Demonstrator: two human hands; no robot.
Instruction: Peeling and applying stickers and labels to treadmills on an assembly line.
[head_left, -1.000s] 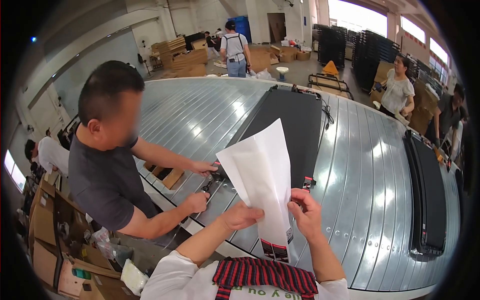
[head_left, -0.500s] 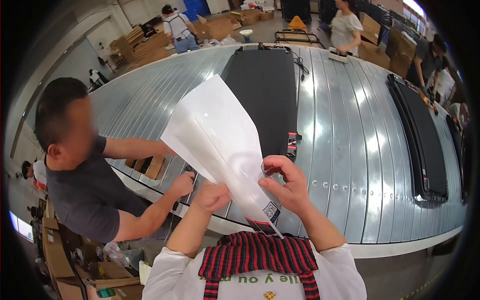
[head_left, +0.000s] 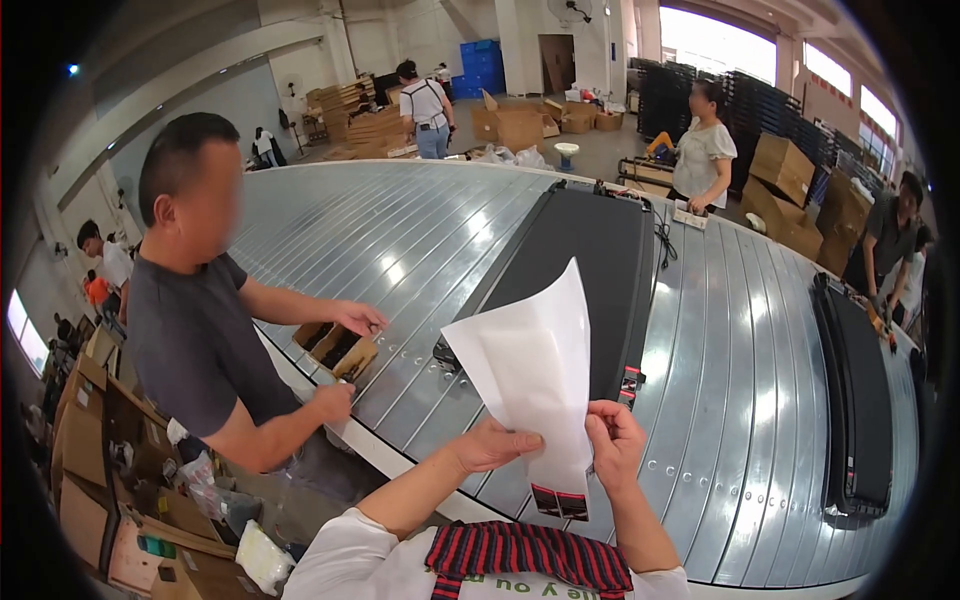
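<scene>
Pinching a white bag (head_left: pixel 530 375) upright, left hand (head_left: pixel 495 445) and right hand (head_left: pixel 615 445) clamp its striped-label bottom edge.

Daylight poured in from the tall windows (head_left: pixel 735 40) at the far right of the hall, blown out to white, and it streaked in bright bands of glare across the ribbed metal conveyor table (head_left: pixel 420 240). The white sheet (head_left: pixel 535 375) in my hands was evenly lit and sharp. The fisheye bent every straight edge — the rim fell off into black, and distant figures went soft.
</scene>
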